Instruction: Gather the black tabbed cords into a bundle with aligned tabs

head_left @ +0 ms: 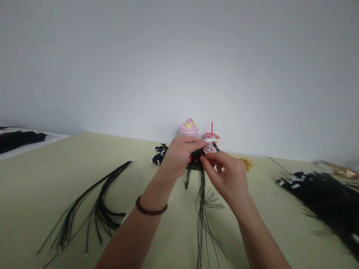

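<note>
Bare forearms (134, 239) reach up from below, a beaded bracelet (150, 206) on the left wrist. The left hand (178, 157) curls closed over a bundle of black wires (198, 154), and the right hand (224, 175) pinches the same bundle between thumb and fingertips. Its strands hang below both hands to the bench (42, 194). A loose sheaf (92, 205) lies left of the hands, a denser pile (316, 190) right, and a pink trinket (188, 129) stands beyond them.

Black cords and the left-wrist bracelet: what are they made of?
The black cords look like plastic or rubber-sheathed wire: smooth, slightly glossy, bending in springy curves. The bracelet looks like dark brown wooden beads, rounded and dull, though plastic can't be ruled out.
</note>
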Demonstrator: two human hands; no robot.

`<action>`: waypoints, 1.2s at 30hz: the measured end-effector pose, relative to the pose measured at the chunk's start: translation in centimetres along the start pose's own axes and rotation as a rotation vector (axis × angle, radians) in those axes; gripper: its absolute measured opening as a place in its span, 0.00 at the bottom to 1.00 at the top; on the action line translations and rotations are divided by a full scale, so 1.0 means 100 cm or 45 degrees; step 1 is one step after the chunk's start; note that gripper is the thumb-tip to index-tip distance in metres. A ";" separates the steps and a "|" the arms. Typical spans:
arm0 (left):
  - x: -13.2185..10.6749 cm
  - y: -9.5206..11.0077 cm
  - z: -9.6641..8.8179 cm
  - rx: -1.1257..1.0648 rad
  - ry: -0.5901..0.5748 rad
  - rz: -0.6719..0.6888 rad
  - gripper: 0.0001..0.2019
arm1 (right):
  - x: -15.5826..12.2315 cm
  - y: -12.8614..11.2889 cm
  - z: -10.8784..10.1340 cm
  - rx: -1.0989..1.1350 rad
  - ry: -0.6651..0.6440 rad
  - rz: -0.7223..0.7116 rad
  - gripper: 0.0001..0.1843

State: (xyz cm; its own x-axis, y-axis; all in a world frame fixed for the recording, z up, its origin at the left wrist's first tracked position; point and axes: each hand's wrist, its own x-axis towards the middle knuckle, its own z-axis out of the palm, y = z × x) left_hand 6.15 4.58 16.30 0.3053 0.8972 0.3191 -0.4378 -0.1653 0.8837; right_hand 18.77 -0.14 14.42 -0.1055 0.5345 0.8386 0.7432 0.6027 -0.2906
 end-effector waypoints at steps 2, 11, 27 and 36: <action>0.000 -0.002 0.002 0.026 0.025 -0.001 0.03 | 0.000 0.001 -0.001 -0.004 -0.021 0.030 0.04; -0.001 -0.001 0.002 0.182 0.060 0.008 0.04 | 0.003 0.006 -0.004 -0.016 -0.207 0.070 0.07; 0.013 0.008 -0.026 -0.142 0.230 -0.080 0.04 | 0.006 0.040 -0.086 1.152 -0.124 0.407 0.05; 0.015 0.013 -0.032 -0.164 0.320 -0.071 0.01 | -0.009 0.065 -0.133 1.062 0.581 0.574 0.05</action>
State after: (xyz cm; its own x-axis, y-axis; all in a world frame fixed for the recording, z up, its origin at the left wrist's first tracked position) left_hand 3.38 7.02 16.82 0.1197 0.9795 0.1619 -0.5348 -0.0737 0.8418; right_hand 32.53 -4.57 17.95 0.4551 0.6413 0.6178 -0.0567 0.7132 -0.6986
